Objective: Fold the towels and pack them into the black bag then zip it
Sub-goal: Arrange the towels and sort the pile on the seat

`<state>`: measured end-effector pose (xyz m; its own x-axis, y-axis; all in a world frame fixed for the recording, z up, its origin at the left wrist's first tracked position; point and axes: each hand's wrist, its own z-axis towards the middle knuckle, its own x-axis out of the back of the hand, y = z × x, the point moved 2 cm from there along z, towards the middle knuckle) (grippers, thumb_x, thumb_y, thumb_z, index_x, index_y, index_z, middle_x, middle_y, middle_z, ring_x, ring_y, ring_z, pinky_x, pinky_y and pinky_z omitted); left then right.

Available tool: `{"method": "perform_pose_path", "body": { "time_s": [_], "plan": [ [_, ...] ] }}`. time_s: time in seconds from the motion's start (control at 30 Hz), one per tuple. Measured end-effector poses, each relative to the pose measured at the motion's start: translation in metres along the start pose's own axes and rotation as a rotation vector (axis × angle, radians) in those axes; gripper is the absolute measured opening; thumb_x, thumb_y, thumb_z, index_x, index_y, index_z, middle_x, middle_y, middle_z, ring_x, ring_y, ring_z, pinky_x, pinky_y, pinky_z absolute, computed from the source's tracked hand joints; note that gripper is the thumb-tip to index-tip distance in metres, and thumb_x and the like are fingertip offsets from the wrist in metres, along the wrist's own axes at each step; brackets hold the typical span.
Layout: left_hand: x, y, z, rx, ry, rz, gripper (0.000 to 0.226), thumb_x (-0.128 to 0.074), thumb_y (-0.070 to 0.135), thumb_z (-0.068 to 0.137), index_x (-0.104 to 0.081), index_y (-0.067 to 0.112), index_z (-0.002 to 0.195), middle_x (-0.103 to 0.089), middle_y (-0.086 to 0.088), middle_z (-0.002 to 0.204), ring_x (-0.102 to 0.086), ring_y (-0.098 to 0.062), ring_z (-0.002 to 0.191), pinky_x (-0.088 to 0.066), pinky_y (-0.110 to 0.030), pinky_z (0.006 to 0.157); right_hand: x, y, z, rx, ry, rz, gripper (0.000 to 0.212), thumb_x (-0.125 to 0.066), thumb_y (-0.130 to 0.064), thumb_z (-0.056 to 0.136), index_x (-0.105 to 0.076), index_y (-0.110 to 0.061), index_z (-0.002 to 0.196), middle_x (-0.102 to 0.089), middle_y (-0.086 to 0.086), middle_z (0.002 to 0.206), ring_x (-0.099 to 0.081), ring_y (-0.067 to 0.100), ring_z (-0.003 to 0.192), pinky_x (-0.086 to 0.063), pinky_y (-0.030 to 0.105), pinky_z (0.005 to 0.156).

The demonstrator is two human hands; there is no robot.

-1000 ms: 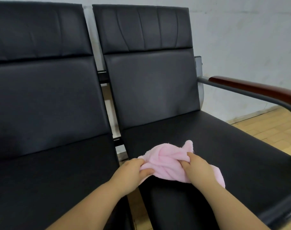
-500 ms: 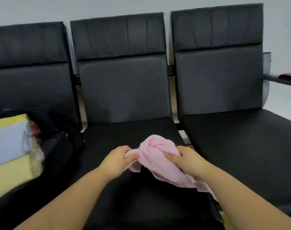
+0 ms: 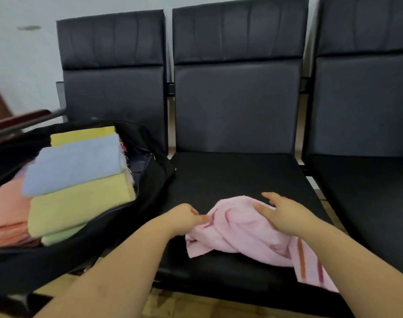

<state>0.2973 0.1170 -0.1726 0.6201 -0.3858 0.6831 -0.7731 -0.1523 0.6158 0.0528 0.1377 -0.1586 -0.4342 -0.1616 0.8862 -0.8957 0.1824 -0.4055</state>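
The left hand pinches the crumpled pink towel; the right hand rests flat on it, fingers straight. Next, spread it flat to fold

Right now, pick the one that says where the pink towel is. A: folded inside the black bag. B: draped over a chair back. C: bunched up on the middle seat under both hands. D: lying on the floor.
C: the pink towel lies crumpled on the middle seat, the left hand pinching its edge and the right hand resting on top, beside the open black bag.
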Motion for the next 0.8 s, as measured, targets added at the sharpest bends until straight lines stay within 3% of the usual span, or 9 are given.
{"method": "perform_pose_path", "body": {
  "time_s": [0.1, 0.17, 0.23, 0.3, 0.4, 0.5, 0.63, 0.7, 0.8],
  "plan": [
    [-0.002, 0.009, -0.005, 0.016, -0.044, 0.210, 0.032, -0.061, 0.046, 0.084, -0.068, 0.015, 0.080, -0.063, 0.001, 0.076, -0.056, -0.015, 0.075, -0.046, -0.027, 0.070, -0.001, -0.002, -0.007, -0.018, -0.126, 0.012, 0.057, -0.036, -0.064, 0.092, -0.044, -0.030, 0.137, -0.059, -0.002, 0.126, -0.060, 0.016, 0.105, -0.047, 0.026, 0.081],
    [-0.002, 0.014, -0.007, -0.024, -0.069, 0.264, 0.019, -0.061, 0.039, 0.087, -0.064, 0.022, 0.079, -0.063, 0.004, 0.082, -0.057, -0.013, 0.080, -0.047, -0.026, 0.074, 0.004, -0.004, -0.020, -0.030, -0.329, 0.062, 0.048, -0.038, -0.058, 0.095, -0.060, -0.021, 0.116, -0.066, -0.001, 0.100, -0.066, 0.014, 0.082, -0.049, 0.024, 0.066],
    [-0.002, 0.019, -0.012, -0.076, -0.105, 0.273, 0.017, -0.058, 0.040, 0.089, -0.060, 0.029, 0.076, -0.062, 0.006, 0.086, -0.055, -0.010, 0.080, -0.046, -0.028, 0.077, 0.009, -0.006, -0.032, -0.026, -0.423, 0.060, 0.046, -0.040, -0.056, 0.096, -0.063, -0.016, 0.099, -0.069, 0.001, 0.091, -0.067, 0.013, 0.069, -0.047, 0.023, 0.059],
    [-0.003, 0.026, -0.017, -0.140, -0.117, 0.226, 0.021, -0.052, 0.045, 0.092, -0.057, 0.031, 0.077, -0.060, 0.007, 0.088, -0.053, -0.010, 0.080, -0.044, -0.030, 0.077, 0.013, -0.006, -0.038, 0.017, -0.322, 0.048, 0.049, -0.042, -0.056, 0.094, -0.065, -0.014, 0.100, -0.069, 0.002, 0.097, -0.066, 0.015, 0.078, -0.049, 0.024, 0.065],
    [-0.007, 0.040, -0.032, -0.239, -0.136, 0.012, 0.021, -0.048, 0.047, 0.095, -0.058, 0.030, 0.087, -0.061, 0.006, 0.094, -0.056, -0.013, 0.087, -0.047, -0.034, 0.083, 0.016, -0.008, -0.044, 0.110, -0.147, 0.205, 0.048, -0.051, -0.060, 0.088, -0.059, -0.024, 0.120, -0.060, -0.009, 0.118, -0.057, 0.011, 0.106, -0.044, 0.027, 0.090],
    [-0.013, 0.056, -0.052, -0.342, -0.188, -0.161, 0.019, -0.051, 0.046, 0.094, -0.061, 0.029, 0.092, -0.066, 0.007, 0.098, -0.061, -0.011, 0.090, -0.049, -0.029, 0.080, 0.018, -0.015, -0.058, 0.178, -0.279, 0.340, 0.065, -0.060, -0.067, 0.074, -0.054, -0.032, 0.129, -0.058, -0.015, 0.126, -0.053, 0.006, 0.117, -0.040, 0.031, 0.104],
    [-0.018, 0.068, -0.070, -0.428, -0.164, -0.214, 0.018, -0.052, 0.039, 0.095, -0.059, 0.027, 0.083, -0.064, 0.010, 0.084, -0.059, -0.007, 0.078, -0.047, -0.025, 0.069, 0.020, -0.018, -0.077, 0.260, -0.458, 0.352, 0.034, -0.066, -0.046, 0.084, -0.068, -0.023, 0.108, -0.072, -0.007, 0.105, -0.067, 0.012, 0.101, -0.048, 0.038, 0.100],
    [-0.016, 0.067, -0.075, -0.443, -0.112, -0.166, 0.020, -0.054, 0.041, 0.093, -0.060, 0.026, 0.082, -0.064, 0.012, 0.081, -0.058, -0.006, 0.076, -0.047, -0.025, 0.070, 0.026, -0.015, -0.082, 0.259, -0.463, 0.424, 0.025, -0.067, -0.036, 0.086, -0.070, -0.020, 0.105, -0.073, -0.003, 0.103, -0.068, 0.015, 0.099, -0.049, 0.038, 0.098],
    [-0.009, 0.063, -0.081, -0.477, -0.116, -0.126, 0.023, -0.064, 0.044, 0.086, -0.064, 0.022, 0.081, -0.064, 0.011, 0.074, -0.057, -0.005, 0.069, -0.046, -0.027, 0.069, 0.042, -0.004, -0.088, 0.282, -0.450, 0.512, 0.019, -0.074, -0.037, 0.077, -0.074, -0.024, 0.091, -0.073, 0.001, 0.098, -0.069, 0.019, 0.095, -0.052, 0.036, 0.089]
  ]
}}
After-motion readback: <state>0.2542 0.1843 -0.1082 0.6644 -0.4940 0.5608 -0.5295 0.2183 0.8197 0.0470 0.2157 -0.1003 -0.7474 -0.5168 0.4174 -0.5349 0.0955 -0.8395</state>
